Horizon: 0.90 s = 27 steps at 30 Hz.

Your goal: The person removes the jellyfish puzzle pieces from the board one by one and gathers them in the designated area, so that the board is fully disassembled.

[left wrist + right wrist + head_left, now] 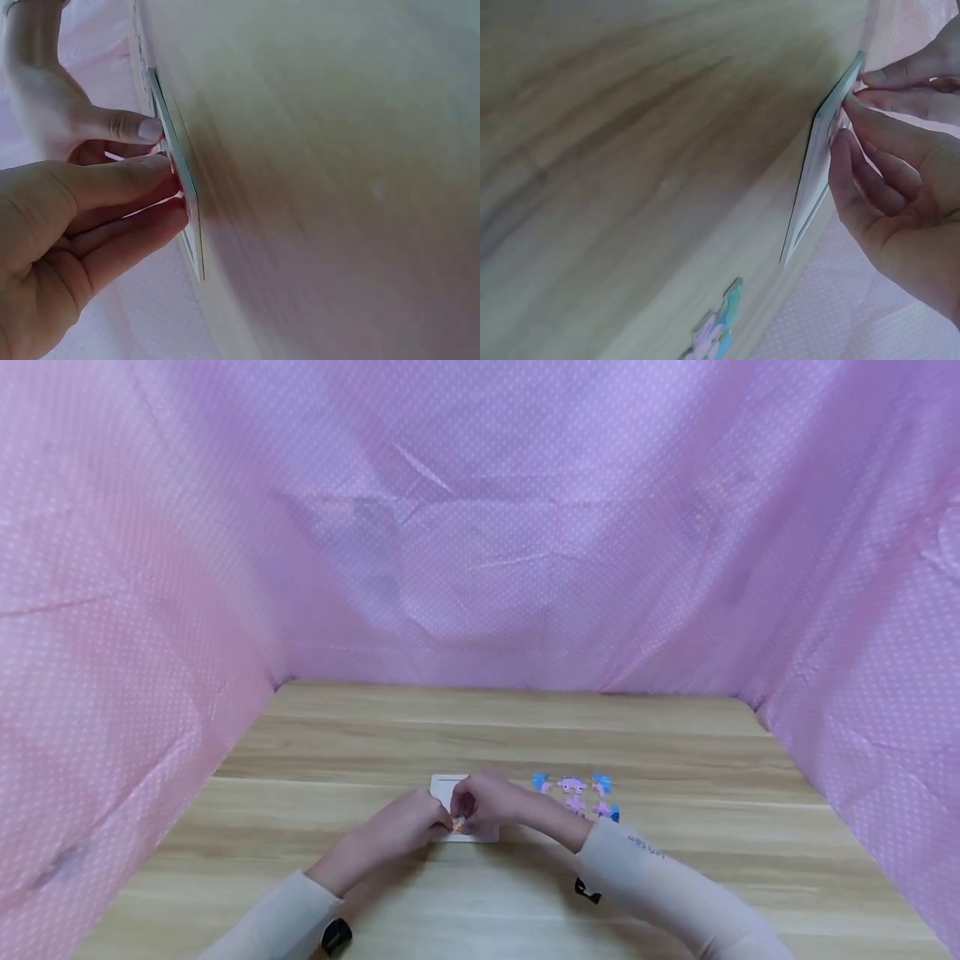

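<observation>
A thin white puzzle board lies flat on the wooden table, partly covered by both hands. Over its near part, a small orange-and-blue puzzle piece shows between the fingertips. From the right, my right hand pinches this piece with bent fingers and thumb. My left hand meets it from the left, its thumb and fingertips closed at the piece's edge. In the left wrist view the left hand's fingertips are low against the board; the fingers hide most of the piece.
Right of the board lie several loose pink-and-blue puzzle pieces, some partly hidden by the right forearm. Pink dotted sheeting encloses the back and sides of the table. A black strap end hangs below the right sleeve.
</observation>
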Each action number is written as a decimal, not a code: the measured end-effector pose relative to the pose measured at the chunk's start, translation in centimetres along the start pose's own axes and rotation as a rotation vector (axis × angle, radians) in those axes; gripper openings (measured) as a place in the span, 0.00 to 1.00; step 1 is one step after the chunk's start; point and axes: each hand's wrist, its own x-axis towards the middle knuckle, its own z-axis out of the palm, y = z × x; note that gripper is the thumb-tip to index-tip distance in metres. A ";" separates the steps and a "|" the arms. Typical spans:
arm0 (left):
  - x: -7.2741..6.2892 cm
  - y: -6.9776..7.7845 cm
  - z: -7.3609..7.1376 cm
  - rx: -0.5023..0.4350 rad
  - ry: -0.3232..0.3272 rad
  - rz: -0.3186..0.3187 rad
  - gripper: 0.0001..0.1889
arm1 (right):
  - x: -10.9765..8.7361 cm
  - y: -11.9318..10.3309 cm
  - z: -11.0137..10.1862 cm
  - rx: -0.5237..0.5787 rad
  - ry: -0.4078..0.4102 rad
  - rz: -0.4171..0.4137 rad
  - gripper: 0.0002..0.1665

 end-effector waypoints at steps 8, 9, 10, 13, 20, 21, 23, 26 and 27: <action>-0.9 -0.2 -0.3 -0.073 -0.078 -0.018 0.05 | -0.2 0.0 0.7 0.039 0.019 0.075 0.09; -1.1 -0.2 -0.2 -0.065 -0.071 -0.005 0.06 | -0.3 0.0 0.8 0.024 0.033 0.085 0.09; -1.1 -0.2 -0.2 -0.053 -0.055 0.013 0.07 | -0.3 -0.1 0.9 -0.003 0.050 0.090 0.09; -1.1 -0.1 0.0 -0.030 -0.025 0.022 0.08 | -0.6 -0.6 1.1 -0.114 0.099 0.123 0.08; -1.3 0.0 0.4 -0.049 -0.001 -0.040 0.06 | -1.2 -1.5 1.3 -0.242 0.112 0.158 0.09; -1.3 -0.1 0.5 -0.056 0.007 -0.044 0.06 | -1.2 -1.5 1.3 -0.232 0.107 0.158 0.09; -1.4 0.0 0.5 -0.074 0.023 -0.057 0.06 | -1.2 -1.4 1.3 -0.187 0.091 0.158 0.09; -1.4 0.1 0.5 -0.095 0.036 -0.075 0.06 | -1.1 -1.0 1.2 -0.117 0.059 0.147 0.10; -1.4 0.1 0.5 -0.101 0.035 -0.086 0.06 | -1.1 -0.8 1.2 -0.097 0.054 0.137 0.10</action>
